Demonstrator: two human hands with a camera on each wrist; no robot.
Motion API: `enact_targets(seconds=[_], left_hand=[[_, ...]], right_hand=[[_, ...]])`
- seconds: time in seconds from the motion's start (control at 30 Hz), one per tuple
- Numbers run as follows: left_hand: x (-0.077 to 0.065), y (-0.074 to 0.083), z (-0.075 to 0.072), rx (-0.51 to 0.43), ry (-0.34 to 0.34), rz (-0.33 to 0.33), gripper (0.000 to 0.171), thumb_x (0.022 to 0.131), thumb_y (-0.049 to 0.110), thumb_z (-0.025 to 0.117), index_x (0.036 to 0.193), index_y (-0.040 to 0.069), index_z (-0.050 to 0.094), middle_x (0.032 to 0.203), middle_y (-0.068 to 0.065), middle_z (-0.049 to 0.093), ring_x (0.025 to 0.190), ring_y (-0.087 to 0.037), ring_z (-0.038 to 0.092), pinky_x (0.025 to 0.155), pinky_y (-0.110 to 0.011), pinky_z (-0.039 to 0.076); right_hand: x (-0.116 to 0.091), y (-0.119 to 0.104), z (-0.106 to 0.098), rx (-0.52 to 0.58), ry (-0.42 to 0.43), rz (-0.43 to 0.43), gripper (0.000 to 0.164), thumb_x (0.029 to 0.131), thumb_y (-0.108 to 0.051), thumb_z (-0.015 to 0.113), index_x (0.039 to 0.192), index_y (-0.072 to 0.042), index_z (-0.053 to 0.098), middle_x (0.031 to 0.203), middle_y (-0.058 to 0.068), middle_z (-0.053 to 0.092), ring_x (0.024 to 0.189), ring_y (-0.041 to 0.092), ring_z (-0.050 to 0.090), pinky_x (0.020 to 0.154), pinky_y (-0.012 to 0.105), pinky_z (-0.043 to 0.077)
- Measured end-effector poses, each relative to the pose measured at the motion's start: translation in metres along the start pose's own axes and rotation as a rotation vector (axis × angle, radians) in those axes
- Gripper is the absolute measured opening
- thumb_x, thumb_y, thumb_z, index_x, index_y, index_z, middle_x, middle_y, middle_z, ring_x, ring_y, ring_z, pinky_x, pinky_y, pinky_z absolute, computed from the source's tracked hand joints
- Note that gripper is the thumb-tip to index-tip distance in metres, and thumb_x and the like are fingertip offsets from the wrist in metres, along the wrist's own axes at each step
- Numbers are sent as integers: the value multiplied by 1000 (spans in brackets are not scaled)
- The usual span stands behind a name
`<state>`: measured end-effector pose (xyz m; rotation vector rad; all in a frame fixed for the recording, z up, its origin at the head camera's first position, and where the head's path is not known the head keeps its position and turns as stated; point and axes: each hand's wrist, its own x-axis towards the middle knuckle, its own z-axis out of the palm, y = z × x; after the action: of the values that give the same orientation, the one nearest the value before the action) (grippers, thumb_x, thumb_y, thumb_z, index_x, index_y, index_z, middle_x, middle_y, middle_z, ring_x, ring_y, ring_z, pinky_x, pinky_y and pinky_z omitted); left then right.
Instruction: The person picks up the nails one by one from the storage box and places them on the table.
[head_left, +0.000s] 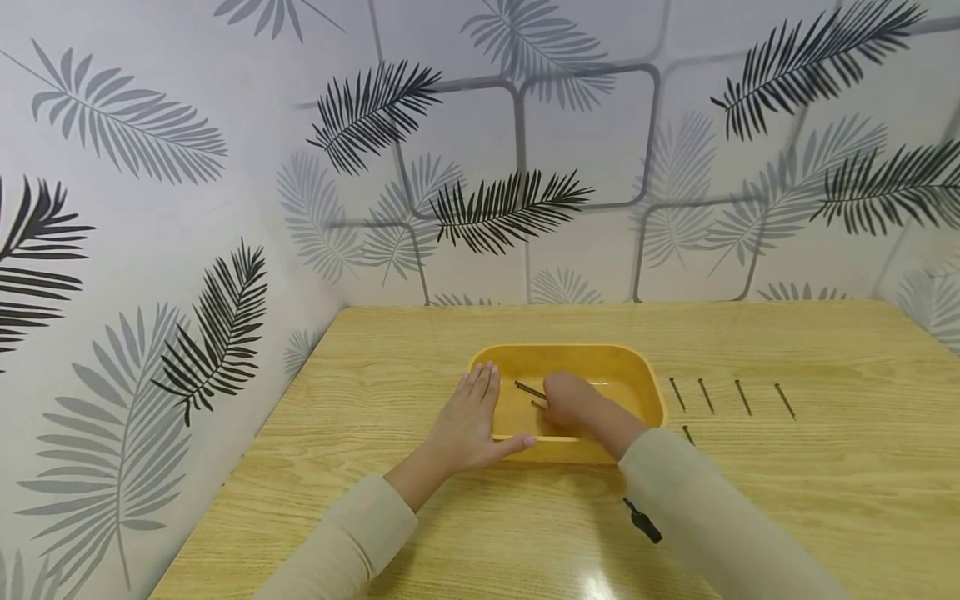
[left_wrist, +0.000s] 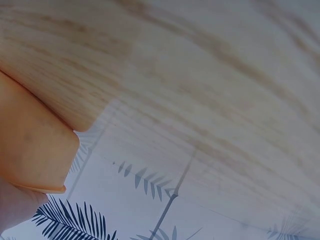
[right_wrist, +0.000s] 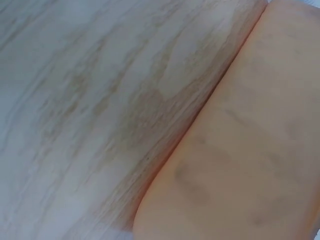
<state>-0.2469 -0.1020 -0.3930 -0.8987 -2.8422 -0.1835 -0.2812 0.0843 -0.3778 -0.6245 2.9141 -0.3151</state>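
A yellow plastic tray stands on the table in the head view. My left hand rests over its front left corner, fingers straight along the left side and thumb along the front rim. My right hand is down inside the tray with curled fingers, its fingertips hidden. One dark screw runs from the left into its grip, and a second screw shows just below. Side walls of the tray fill part of the left wrist view and right wrist view.
Right of the tray, several dark screws lie spaced in a row on the wooden table. Another screw lies nearer, beside the right sleeve. A small black object shows by that sleeve. A leaf-patterned wall borders the table.
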Motion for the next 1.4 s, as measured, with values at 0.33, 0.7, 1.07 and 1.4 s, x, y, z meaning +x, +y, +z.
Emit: enact_targets(seconds=[0.33,0.7,1.07,1.4], left_hand=[[1,0,0,4,-11,0,115,77,83,10,144,-10,18,152,-24,19,142,-35,17,117,-42,17],[0,2,-3,18,-19,-9,110,81,81,19,144,-9,18,152,-23,19,142,-34,17,117,-41,18],[0,2,-3,11,-29,-12,114,78,83,13,144,-9,17,152,-23,18,143,-34,16,117,-41,16],[1,2,-3,40,-24,-8,101,85,70,38,143,-10,18,151,-24,20,142,-35,18,117,-41,17]], right_hand=[[3,10,-2,99,60,16,34,75,0,57,51,-12,36,50,-4,29,50,11,26,47,21,24],[-5,20,-13,217,170,-29,48,71,-1,57,42,-19,24,42,-11,19,43,2,14,43,15,13],[-14,26,-26,307,198,43,46,75,-1,53,40,-18,28,38,-9,29,36,2,20,40,15,16],[-19,31,-38,294,270,35,47,73,0,51,37,-20,28,34,-12,28,35,0,16,42,15,14]])
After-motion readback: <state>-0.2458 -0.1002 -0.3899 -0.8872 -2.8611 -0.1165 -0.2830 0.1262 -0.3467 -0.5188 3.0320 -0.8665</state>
